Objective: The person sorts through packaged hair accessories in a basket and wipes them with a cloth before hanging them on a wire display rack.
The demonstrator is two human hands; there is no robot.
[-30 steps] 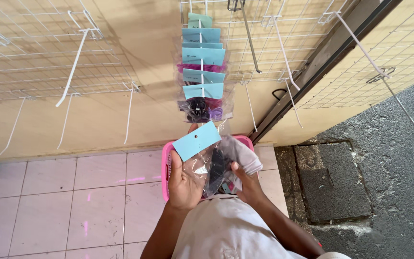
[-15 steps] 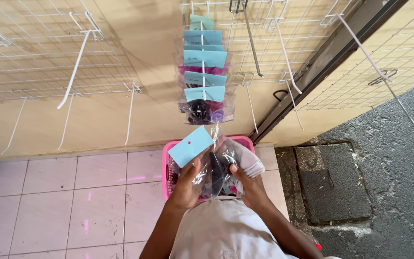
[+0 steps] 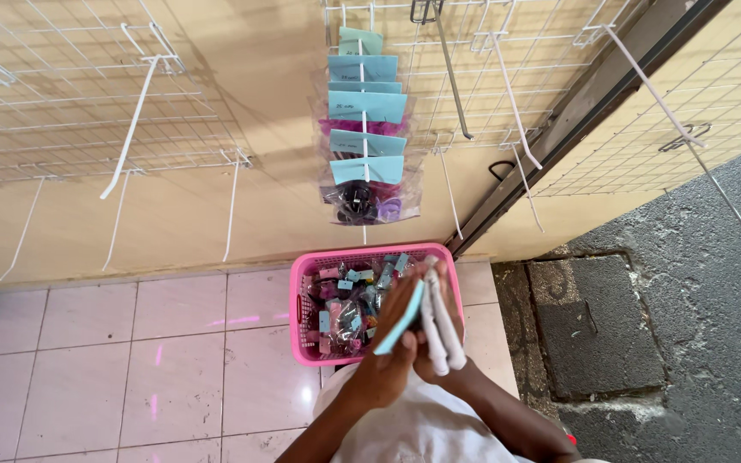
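Both hands' fingers clasp blue-carded packets (image 3: pixel 400 321) above pink basket (image 3: pixel 302 283), wall hooks (image 3: pixel 130 129) beyond

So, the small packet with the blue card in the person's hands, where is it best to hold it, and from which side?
Probably at the blue card header, pinched flat from its free long edge on the left hand side. The card is stiff, thin and turned edge-on here, while the clear bag part behind it, against the right hand, looks soft and slippery.
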